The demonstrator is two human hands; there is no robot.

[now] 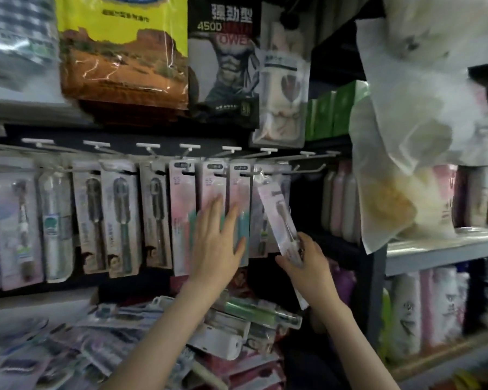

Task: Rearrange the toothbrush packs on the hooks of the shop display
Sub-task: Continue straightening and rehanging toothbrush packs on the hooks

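Note:
A row of toothbrush packs [121,218] hangs from white hooks [276,172] on a dark display rail. My left hand [219,243] lies flat with straight fingers against the pink and teal packs [238,190] in the middle of the row. My right hand [307,263] grips the lower part of a pale pink toothbrush pack [278,215]. That pack is tilted, its top near a hook at the right end of the row. The two hooks furthest right [310,167] carry nothing.
A heap of loose toothbrush packs [124,333] lies on the shelf below. Large bags [124,52] hang above the rail. A translucent plastic bag [412,170] hangs at the right, in front of shelves with bottles [423,311].

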